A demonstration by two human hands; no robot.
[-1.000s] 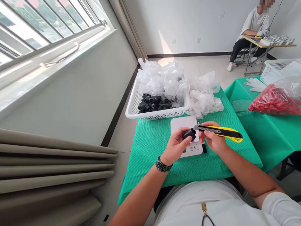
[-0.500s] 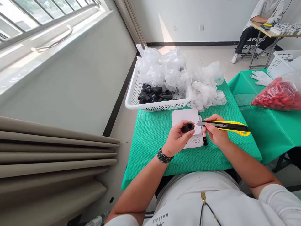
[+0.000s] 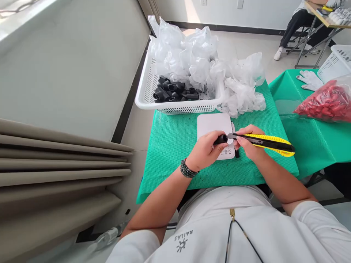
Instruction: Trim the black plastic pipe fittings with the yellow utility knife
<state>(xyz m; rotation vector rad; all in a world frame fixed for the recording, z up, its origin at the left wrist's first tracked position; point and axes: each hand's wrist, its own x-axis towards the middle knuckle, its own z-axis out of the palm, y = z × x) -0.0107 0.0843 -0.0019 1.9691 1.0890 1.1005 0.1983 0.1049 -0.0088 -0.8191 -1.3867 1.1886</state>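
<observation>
My left hand [image 3: 204, 149] is closed around a black pipe fitting [image 3: 221, 139], its round opening turned to the right. In my right hand [image 3: 251, 142] is a yellow and black utility knife [image 3: 270, 142], its blade out and pointing left. The blade tip is at the rim of the fitting's opening; whether it cuts into the rim is too small to tell. Beneath both hands lies a white digital scale [image 3: 212, 124], partly covered by my left hand. A black marker-like stick [image 3: 237, 152] lies along the scale's right side.
Behind the scale stands a white plastic basket [image 3: 189, 106] with black fittings [image 3: 170, 89] and clear plastic bags [image 3: 178, 54]. More crumpled bags [image 3: 241, 95] lie beside it. On the right green-covered table are a bag of red parts [image 3: 329, 102] and a white glove [image 3: 309, 79]. Another person [image 3: 296, 25] sits beyond.
The view has tilted downward, so things sit higher in the picture. The knife blade has come closer to the fitting, and the fitting's opening has turned more toward the blade.
</observation>
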